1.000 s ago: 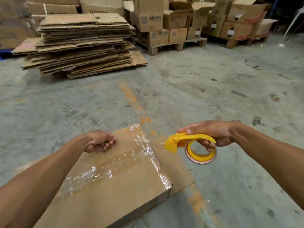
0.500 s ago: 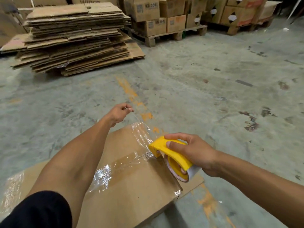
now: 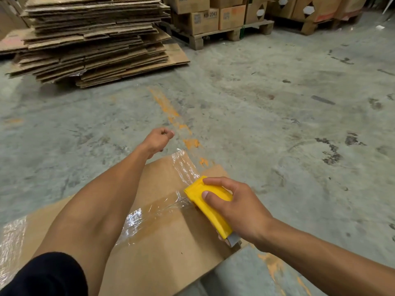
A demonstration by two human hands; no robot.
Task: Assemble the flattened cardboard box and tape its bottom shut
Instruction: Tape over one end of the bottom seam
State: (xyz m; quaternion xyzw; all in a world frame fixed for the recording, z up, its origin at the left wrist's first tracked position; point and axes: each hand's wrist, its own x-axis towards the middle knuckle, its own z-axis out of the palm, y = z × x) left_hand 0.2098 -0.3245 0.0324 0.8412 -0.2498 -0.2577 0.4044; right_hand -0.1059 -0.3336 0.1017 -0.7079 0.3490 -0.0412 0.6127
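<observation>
A brown cardboard box [image 3: 166, 248] stands on the concrete floor right below me, flaps closed on top. Clear tape [image 3: 149, 214] runs along the seam, and another shiny strip [image 3: 183, 165] crosses the far edge. My right hand [image 3: 237, 208] grips a yellow tape dispenser [image 3: 210, 207] and presses it on the box top near the right edge. My left hand [image 3: 158, 139] reaches past the far edge, fingers pinched on the free end of the clear tape, which is barely visible.
A tall pile of flattened cardboard [image 3: 89, 37] lies on the floor at the back left. Wooden pallets with stacked cartons [image 3: 213, 18] line the back wall. Orange paint marks [image 3: 171, 112] streak the grey concrete beyond the box.
The dispenser has come down from the air at the right onto the box top. My left hand went from the box surface out beyond its far edge, pulling tape.
</observation>
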